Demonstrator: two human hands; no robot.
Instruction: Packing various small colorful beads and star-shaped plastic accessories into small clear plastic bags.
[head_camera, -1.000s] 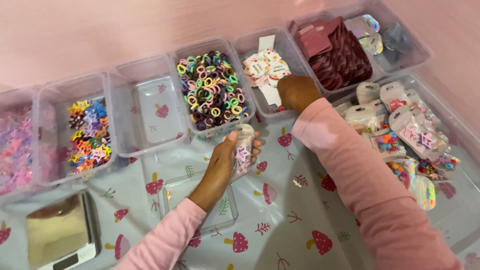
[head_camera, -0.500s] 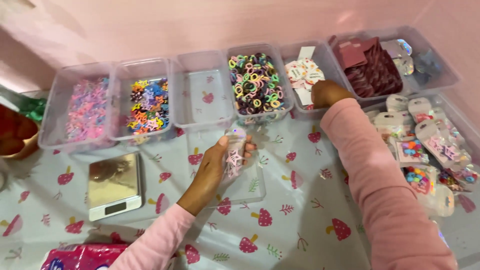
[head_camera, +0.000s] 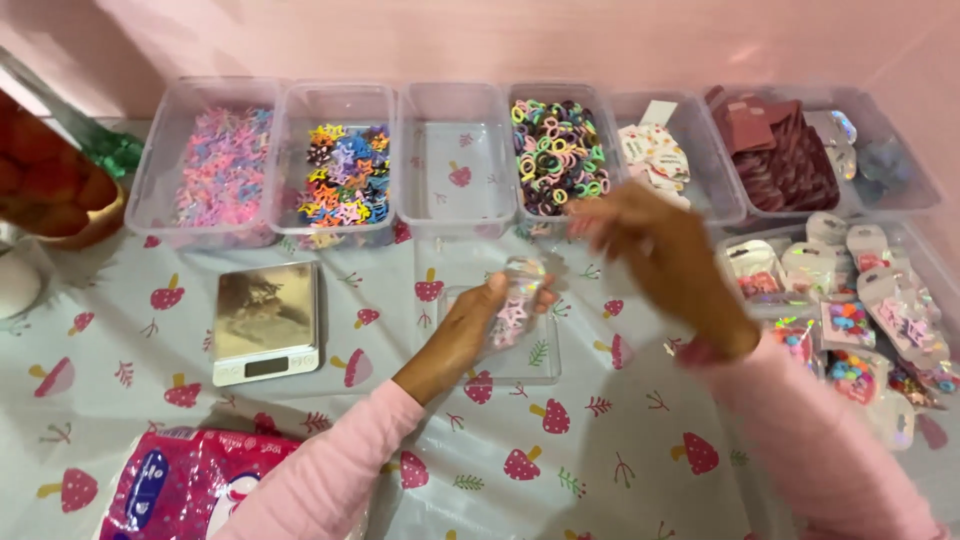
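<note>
A row of clear bins (head_camera: 455, 160) lines the back of the table (head_camera: 120, 340): pastel pink-and-lilac clips (head_camera: 215, 165) at the far left, bright star clips (head_camera: 345, 175) next, one bin bare, then small hair ties (head_camera: 555, 150), round white tags (head_camera: 660, 160), and dark red cards (head_camera: 785, 150) beside shiny pouches. At the right, a larger tray (head_camera: 925, 250) holds filled pouches (head_camera: 850, 320) — white-topped, with coloured beads and clips showing through. A pink printed packet (head_camera: 185, 485) sits at the bottom left corner, and a small scale (head_camera: 267, 322) with a mirrored top stands in front of the star clips.

The left hand (head_camera: 470, 330) is curled around a small clear pouch (head_camera: 515, 310) with pink star clips inside, thumb on its front, held upright just above a flat clear lid (head_camera: 535, 365) near the table's middle. The right hand (head_camera: 665, 260) is blurred — it hovers just right of the pouch, in front of the hair ties and tags, fingers loosely bent; whether it pinches anything cannot be told.

At the far left edge, a bowl of reddish-brown things (head_camera: 50, 190) and some green ribbon (head_camera: 110, 150) are partly cut off.
</note>
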